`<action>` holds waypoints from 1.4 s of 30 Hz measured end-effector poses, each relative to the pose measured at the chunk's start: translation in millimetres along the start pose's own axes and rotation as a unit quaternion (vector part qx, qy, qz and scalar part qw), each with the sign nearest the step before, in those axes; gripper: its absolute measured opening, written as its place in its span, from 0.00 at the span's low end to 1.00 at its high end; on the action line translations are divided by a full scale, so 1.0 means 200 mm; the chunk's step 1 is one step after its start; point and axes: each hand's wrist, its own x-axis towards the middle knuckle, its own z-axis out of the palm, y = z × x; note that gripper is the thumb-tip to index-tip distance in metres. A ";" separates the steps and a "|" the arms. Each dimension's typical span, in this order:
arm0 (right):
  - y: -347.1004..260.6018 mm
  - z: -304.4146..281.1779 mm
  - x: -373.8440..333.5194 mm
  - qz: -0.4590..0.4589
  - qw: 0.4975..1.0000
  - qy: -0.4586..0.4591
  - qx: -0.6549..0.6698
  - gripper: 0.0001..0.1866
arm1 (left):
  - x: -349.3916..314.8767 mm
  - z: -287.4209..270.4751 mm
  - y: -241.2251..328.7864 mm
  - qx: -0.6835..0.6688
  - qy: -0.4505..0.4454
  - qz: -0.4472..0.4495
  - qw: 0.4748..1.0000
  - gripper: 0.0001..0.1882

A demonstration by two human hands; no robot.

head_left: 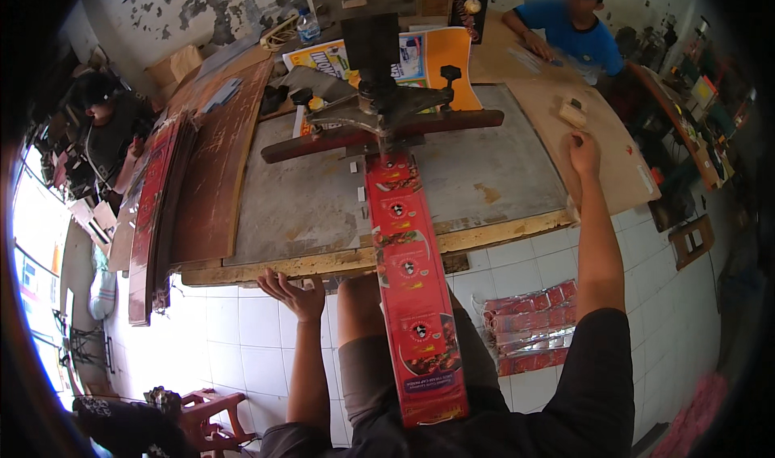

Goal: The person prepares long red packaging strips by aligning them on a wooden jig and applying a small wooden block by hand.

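Note:
A long red printed packaging strip (409, 272) runs from under a dark metal clamp press (383, 119) over the table's front edge and down to my lap. My left hand (295, 295) is at that edge, left of the strip, fingers spread and holding nothing. On the right side of the table, my right hand (584, 154) has its fingers curled closed, just short of a small wooden block (573, 112). A small dark spot shows at its fingertips; what it holds, if anything, I cannot make out. Neither hand touches the strip.
A stack of red printed strips (149, 208) leans along the left side. More red strips (529, 325) lie on the tiled floor at right. Printed posters (448, 58) and a plastic bottle (307, 27) are behind the press. Co-workers sit at far right and left.

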 end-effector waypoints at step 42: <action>-0.29 -0.23 -0.80 -0.158 0.986 -0.017 0.055 0.21 | 0.11 -0.34 0.16 -0.054 -0.095 -0.025 0.994 0.43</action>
